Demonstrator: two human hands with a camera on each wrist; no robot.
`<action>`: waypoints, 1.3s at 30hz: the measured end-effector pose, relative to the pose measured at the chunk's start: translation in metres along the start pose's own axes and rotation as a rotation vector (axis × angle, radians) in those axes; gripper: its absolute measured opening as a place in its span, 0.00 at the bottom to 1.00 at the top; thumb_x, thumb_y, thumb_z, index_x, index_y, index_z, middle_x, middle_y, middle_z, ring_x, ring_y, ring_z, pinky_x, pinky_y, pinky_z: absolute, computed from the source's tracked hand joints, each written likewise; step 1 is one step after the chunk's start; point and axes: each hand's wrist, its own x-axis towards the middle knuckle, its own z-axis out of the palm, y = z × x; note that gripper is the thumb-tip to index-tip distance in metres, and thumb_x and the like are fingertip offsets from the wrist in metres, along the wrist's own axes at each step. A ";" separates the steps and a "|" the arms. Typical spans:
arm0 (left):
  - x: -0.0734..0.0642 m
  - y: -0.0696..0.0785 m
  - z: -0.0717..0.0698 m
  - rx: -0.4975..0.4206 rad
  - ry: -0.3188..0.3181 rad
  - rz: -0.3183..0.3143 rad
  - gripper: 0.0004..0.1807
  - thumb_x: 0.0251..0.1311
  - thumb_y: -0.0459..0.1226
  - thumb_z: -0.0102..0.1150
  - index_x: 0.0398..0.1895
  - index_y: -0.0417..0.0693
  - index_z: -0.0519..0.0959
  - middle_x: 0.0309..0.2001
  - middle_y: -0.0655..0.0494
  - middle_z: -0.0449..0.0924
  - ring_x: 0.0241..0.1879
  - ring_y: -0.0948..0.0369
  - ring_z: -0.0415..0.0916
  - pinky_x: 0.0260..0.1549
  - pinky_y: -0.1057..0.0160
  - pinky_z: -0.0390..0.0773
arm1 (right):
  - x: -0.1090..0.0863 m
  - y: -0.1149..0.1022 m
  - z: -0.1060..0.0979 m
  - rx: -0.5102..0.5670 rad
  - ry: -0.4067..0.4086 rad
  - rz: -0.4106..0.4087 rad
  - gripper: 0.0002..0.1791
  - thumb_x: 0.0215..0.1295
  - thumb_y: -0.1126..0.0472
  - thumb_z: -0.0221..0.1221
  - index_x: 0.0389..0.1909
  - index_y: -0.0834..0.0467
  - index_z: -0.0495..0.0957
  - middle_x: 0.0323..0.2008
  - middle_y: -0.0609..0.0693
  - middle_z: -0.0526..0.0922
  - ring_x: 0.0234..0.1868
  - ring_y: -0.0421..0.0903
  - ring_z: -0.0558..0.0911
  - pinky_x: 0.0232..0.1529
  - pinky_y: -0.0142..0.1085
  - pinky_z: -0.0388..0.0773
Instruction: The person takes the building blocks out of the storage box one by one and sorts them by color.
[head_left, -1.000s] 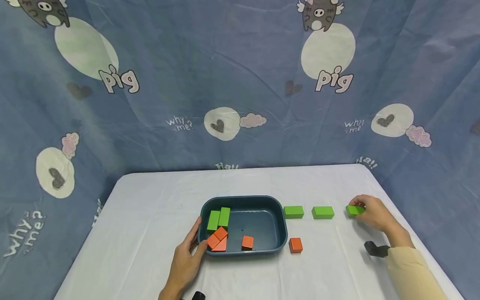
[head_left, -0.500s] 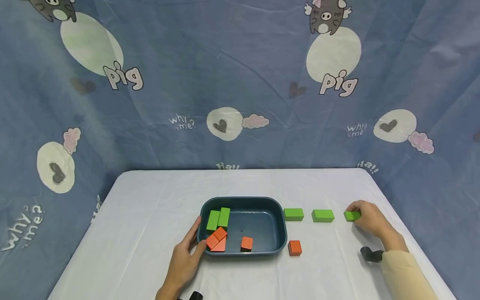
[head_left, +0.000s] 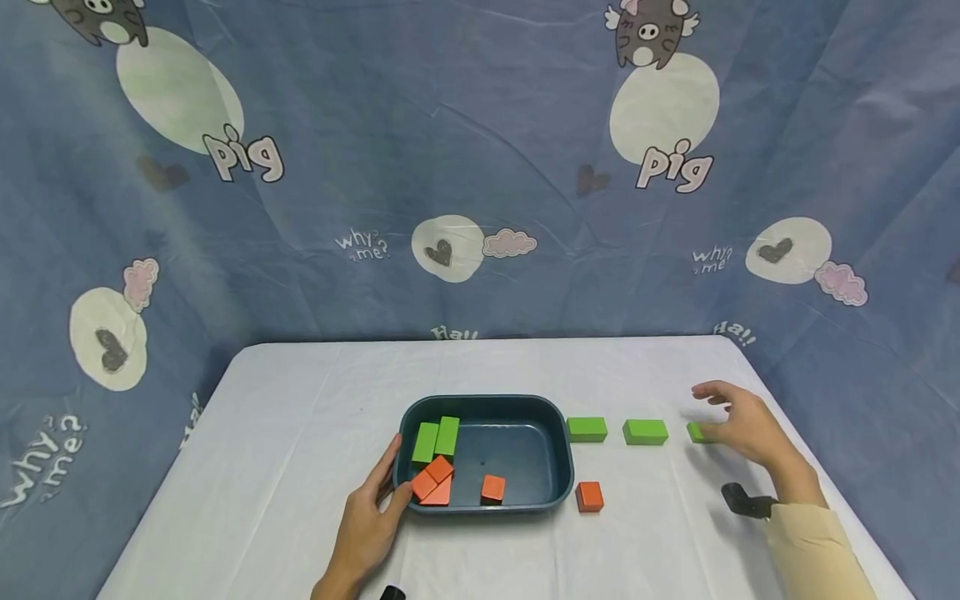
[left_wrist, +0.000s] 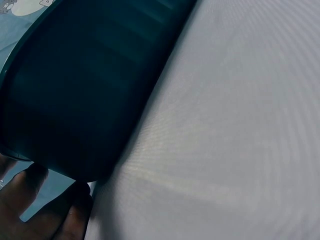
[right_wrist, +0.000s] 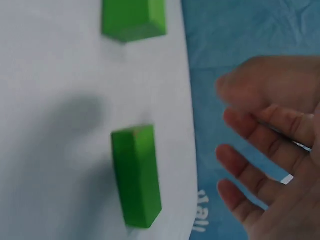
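My left hand (head_left: 367, 525) holds the left end of a dark teal tray (head_left: 536, 450), its thumb over the front left rim. In the left wrist view, fingertips (left_wrist: 80, 190) meet the tray's outer wall. Inside the tray, two green blocks (head_left: 437, 440) lie at the left, several orange blocks (head_left: 433, 482) sit in front of them, and another orange block (head_left: 492, 488) stands nearer the middle. My right hand (head_left: 750, 429), fingers spread and holding nothing, is over a green block (right_wrist: 136, 177) on the table, partly hidden by it in the head view.
Right of the tray, two more green blocks (head_left: 587, 429) (head_left: 645, 432) form a row with the one by my right hand. An orange block (head_left: 590, 497) stands in front of that row. White cloth covers the table (head_left: 285, 467); a blue patterned curtain (head_left: 480, 167) hangs behind.
My right hand has set the green block down, let go of it and lifted with its fingers spreading. The left hand and tray have stayed put.
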 end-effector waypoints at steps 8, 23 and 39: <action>-0.003 -0.002 -0.001 0.000 0.005 -0.018 0.35 0.71 0.40 0.63 0.79 0.54 0.63 0.73 0.53 0.68 0.68 0.56 0.69 0.58 0.81 0.68 | 0.010 -0.021 0.012 0.281 0.058 -0.120 0.28 0.57 0.72 0.71 0.59 0.67 0.76 0.52 0.63 0.82 0.50 0.38 0.81 0.51 0.29 0.78; -0.002 -0.002 -0.002 0.003 -0.005 -0.005 0.36 0.70 0.40 0.63 0.79 0.53 0.63 0.73 0.53 0.68 0.68 0.57 0.69 0.59 0.80 0.68 | 0.030 -0.068 0.039 0.628 -0.055 -0.262 0.29 0.59 0.76 0.68 0.62 0.71 0.72 0.52 0.53 0.82 0.53 0.45 0.81 0.57 0.33 0.79; 0.001 0.003 -0.001 -0.016 -0.007 -0.024 0.36 0.70 0.41 0.64 0.79 0.55 0.63 0.74 0.56 0.66 0.69 0.59 0.68 0.61 0.79 0.67 | 0.058 -0.123 0.074 0.763 -0.270 -0.392 0.31 0.57 0.75 0.70 0.63 0.68 0.73 0.57 0.72 0.77 0.58 0.62 0.78 0.61 0.45 0.78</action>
